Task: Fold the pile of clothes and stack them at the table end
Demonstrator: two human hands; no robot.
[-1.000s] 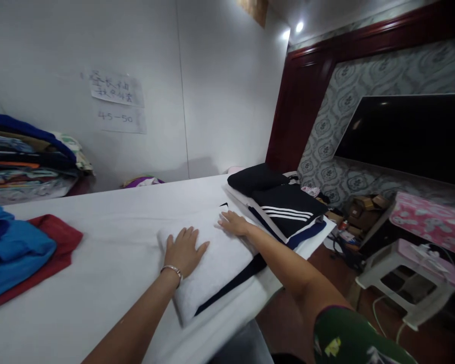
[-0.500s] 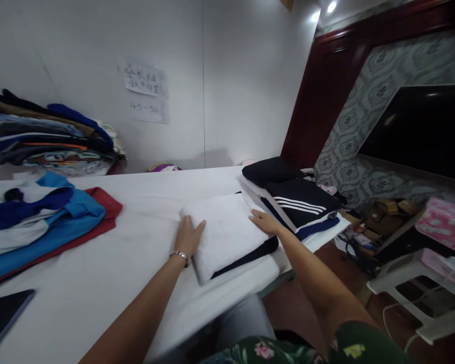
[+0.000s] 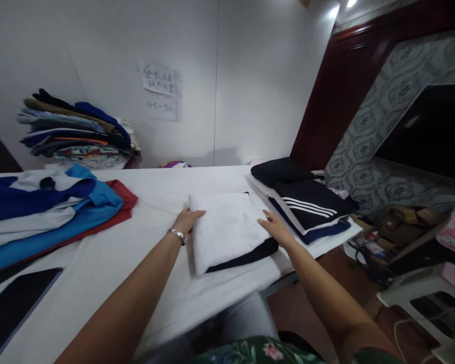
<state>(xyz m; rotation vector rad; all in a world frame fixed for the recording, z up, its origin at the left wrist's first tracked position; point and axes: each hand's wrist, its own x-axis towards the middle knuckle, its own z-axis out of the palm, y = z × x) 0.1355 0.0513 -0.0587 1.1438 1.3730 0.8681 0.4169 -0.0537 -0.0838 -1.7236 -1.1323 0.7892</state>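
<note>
A folded white garment (image 3: 227,230) with fuzzy-looking cloth lies on the white-covered table, and black cloth (image 3: 246,256) shows beneath its front and right edge. My left hand (image 3: 187,221) grips its left side, thumb on top and the other fingers down along the edge, partly hidden. At the right side, my right hand (image 3: 276,228) holds the edge with the thumb over the top and fingers curled. Just beyond that hand is a stack of folded clothes with a black striped garment (image 3: 311,202) on it.
Loose blue, white and red clothes (image 3: 98,202) lie on the left of the table (image 3: 155,283), near a dark flat tablet-like object (image 3: 20,308). Behind them stands a tall pile of folded clothes (image 3: 79,134). A plastic stool (image 3: 420,303) and cardboard boxes (image 3: 402,225) are at right.
The view has turned slightly left. My left hand has gone from lying over the white garment's left part to gripping its edge. The right hand stays at the right side.
</note>
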